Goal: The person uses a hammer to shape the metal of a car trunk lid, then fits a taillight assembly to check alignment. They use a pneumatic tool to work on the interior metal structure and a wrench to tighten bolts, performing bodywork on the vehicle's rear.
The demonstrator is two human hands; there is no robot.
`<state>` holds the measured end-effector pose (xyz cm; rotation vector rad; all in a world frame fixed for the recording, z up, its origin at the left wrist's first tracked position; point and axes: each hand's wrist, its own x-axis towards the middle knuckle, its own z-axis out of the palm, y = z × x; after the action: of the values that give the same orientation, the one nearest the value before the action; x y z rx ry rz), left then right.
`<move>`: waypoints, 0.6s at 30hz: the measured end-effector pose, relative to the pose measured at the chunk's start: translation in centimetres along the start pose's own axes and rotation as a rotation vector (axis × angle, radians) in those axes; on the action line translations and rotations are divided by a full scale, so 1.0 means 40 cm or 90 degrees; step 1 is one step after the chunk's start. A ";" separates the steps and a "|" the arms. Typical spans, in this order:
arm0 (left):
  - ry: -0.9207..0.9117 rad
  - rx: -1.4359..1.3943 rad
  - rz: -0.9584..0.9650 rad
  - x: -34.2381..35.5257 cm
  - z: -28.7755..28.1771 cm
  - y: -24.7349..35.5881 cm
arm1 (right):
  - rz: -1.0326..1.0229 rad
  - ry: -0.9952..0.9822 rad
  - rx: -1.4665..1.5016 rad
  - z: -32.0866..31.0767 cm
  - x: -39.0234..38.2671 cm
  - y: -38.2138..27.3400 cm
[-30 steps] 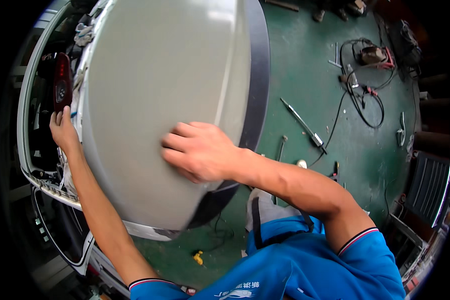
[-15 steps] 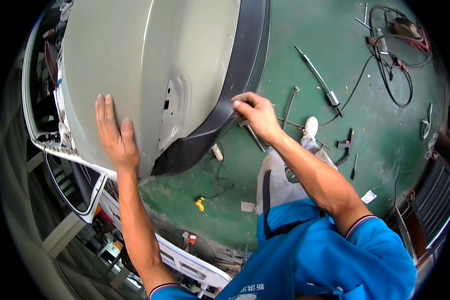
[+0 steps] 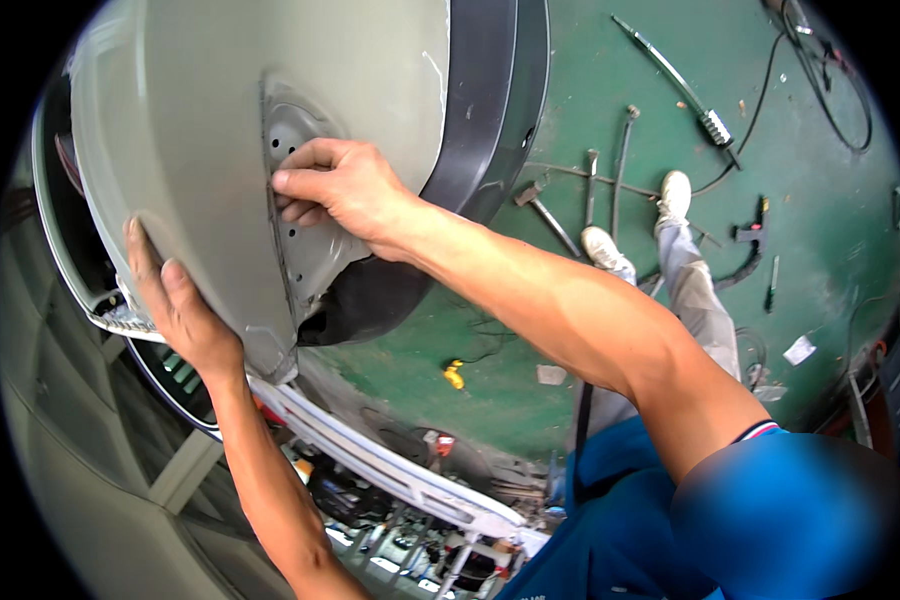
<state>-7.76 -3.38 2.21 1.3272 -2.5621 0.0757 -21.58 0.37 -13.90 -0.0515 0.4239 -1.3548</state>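
A beige-grey body panel (image 3: pixel 190 90) of a vehicle fills the upper left, with a dark plastic trim (image 3: pixel 480 110) along its right side and a recessed metal plate (image 3: pixel 292 264) pierced by small holes. My left hand (image 3: pixel 185 305) lies along the panel's left part, fingers stretched out. At the long edge beside the recess, my right hand (image 3: pixel 340 190) has its fingers curled together; whatever is between their tips cannot be made out.
On the green floor (image 3: pixel 600 80) lie a long steel tool (image 3: pixel 660 70), metal bars (image 3: pixel 625 150), a hammer (image 3: pixel 550 215), a black gun-like tool (image 3: pixel 750 232), a yellow tool (image 3: pixel 454 375) and cables. Both my shoes (image 3: pixel 675 195) show, and pale metal framework (image 3: pixel 370 460) runs along the bottom.
My left hand moved from by the tail light onto the panel. My right hand went from mid-panel out to the trim, then back to the recess. The view has turned and shifted.
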 end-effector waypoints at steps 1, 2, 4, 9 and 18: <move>0.016 -0.048 -0.042 -0.005 0.014 0.017 | -0.009 -0.007 0.031 -0.006 0.010 0.017; 0.013 -0.080 -0.082 -0.010 0.021 0.027 | -0.018 -0.014 0.064 -0.013 0.013 0.039; 0.021 -0.096 -0.135 -0.011 0.011 0.036 | -0.012 -0.015 0.092 0.016 0.007 0.083; 0.040 -0.026 -0.152 -0.020 0.030 0.042 | -0.052 -0.066 0.062 -0.015 -0.024 0.162; 0.054 0.001 -0.140 -0.047 0.022 0.001 | -0.329 -0.037 -0.080 -0.022 -0.057 0.199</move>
<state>-6.94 -2.03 0.89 1.5618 -2.3308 0.0912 -14.78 4.51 -16.32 -0.3211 0.4646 -1.8269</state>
